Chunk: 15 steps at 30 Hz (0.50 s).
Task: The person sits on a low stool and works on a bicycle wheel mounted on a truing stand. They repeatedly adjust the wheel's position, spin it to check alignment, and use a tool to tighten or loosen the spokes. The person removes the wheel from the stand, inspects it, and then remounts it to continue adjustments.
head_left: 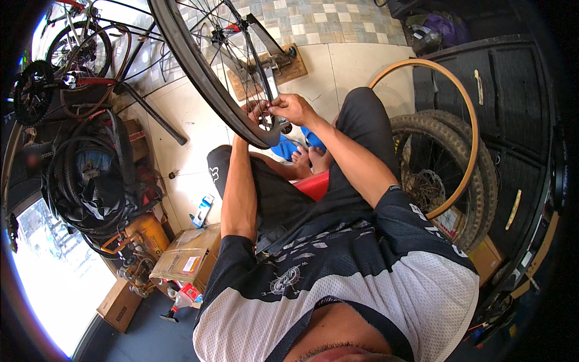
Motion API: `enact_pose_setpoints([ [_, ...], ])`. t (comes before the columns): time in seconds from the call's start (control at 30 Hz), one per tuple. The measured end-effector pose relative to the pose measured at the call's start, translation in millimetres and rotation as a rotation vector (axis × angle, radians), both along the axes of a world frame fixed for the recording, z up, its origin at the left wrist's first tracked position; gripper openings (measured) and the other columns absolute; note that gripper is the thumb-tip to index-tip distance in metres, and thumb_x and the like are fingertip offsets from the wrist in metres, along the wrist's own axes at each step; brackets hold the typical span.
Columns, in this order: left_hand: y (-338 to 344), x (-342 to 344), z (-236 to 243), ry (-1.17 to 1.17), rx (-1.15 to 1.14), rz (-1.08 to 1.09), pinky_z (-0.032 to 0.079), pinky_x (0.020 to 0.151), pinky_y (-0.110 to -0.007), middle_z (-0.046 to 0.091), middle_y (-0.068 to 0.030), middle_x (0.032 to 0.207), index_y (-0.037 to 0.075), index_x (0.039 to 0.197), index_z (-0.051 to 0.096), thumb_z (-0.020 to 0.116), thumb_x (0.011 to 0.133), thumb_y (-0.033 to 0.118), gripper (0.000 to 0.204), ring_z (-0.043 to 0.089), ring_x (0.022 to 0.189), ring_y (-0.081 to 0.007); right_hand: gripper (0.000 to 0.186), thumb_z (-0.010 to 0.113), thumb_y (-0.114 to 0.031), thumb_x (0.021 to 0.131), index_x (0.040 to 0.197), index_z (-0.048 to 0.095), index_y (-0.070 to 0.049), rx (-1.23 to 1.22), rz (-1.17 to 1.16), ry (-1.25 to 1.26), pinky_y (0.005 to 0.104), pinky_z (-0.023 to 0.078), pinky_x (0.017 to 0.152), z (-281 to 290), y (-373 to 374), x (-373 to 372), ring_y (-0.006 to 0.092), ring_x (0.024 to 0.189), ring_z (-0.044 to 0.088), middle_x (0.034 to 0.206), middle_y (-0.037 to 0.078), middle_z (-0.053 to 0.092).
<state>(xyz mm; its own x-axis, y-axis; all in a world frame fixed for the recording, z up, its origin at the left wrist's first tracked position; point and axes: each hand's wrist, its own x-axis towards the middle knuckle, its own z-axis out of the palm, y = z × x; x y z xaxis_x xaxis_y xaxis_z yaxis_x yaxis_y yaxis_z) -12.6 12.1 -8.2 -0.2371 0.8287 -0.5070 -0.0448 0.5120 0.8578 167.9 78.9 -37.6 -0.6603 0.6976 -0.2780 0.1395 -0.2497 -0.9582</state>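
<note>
Printed on small brown carton (pixel 120 304), left near: dark capitals. On bigger box (pixel 184 256): white-orange label (pixel 191 264), too small to read. On bottle (pixel 183 299) beside: red label (pixel 192 291). On jersey (pixel 338 286): white sleeve letters (pixel 416 210), compass letters. On shorts (pixel 280 202): white logo (pixel 214 174).

White light blows out the opening (pixel 60 283), lower left. Floor (pixel 196 175) bright, patchy glare; wheel (pixel 198 78) dark against it, fairly sharp. Cabinet (pixel 512 90) at right dim, detail sunk. Fisheye bends edges; corners black, bluish fringe on left rim.
</note>
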Motion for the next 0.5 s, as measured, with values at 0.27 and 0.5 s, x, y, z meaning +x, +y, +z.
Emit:
enact_pose_setpoints([
  [0.27,1,-2,3,0.116,-0.064,-0.100,0.042,0.051,-0.026,0.062,-0.0021,0.070,0.001,0.090,0.066,0.073,0.093,0.044,0.043,0.055,0.058,-0.0112,0.016,0.067,-0.003,0.093,0.106,0.065,0.006,0.039,0.025,-0.005,0.0296,0.056,0.083,-6,1,-5,0.0170,0.093,0.071,0.097,0.014,0.074],
  [0.5,-16,-18,-44,0.423,0.171,-0.369,0.044,0.068,-0.037,0.071,-0.0075,0.109,0.000,0.120,0.068,0.052,0.103,0.021,0.031,0.060,0.081,-0.0197,0.017,0.067,-0.003,0.094,0.109,0.064,0.005,0.096,0.076,-0.043,0.0298,0.056,0.082,17,2,-6,0.0165,0.093,0.071,0.097,0.013,0.075],
])
